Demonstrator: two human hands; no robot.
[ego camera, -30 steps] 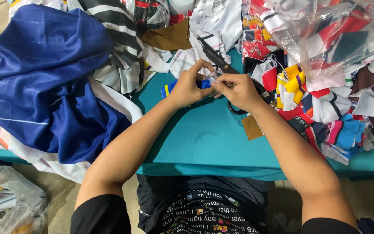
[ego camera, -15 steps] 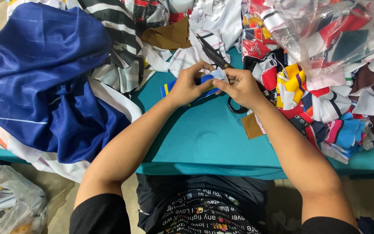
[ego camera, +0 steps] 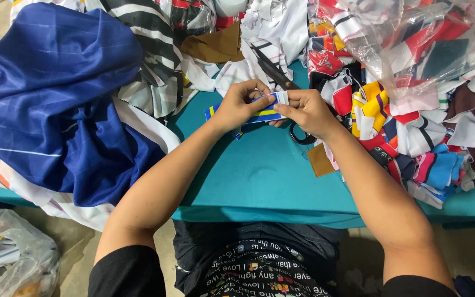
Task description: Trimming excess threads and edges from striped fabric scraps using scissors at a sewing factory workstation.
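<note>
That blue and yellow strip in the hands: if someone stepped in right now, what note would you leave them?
Left hand and right hand both pinch one small fabric strip, blue, yellow and white, held just above the teal table.
The scissors lie on the table behind the hands, handles hidden under the right hand, blades pointing away.
Blue cloth is heaped to the left, coloured offcuts to the right, partly under clear plastic.
No cut is in progress; the piles remain unsorted.

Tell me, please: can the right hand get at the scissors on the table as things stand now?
Probably yes. The scissors lie right beside the right hand, nothing covering the blades. But that hand and the left hand both pinch a blue and yellow fabric strip, so it must let go first.
</note>
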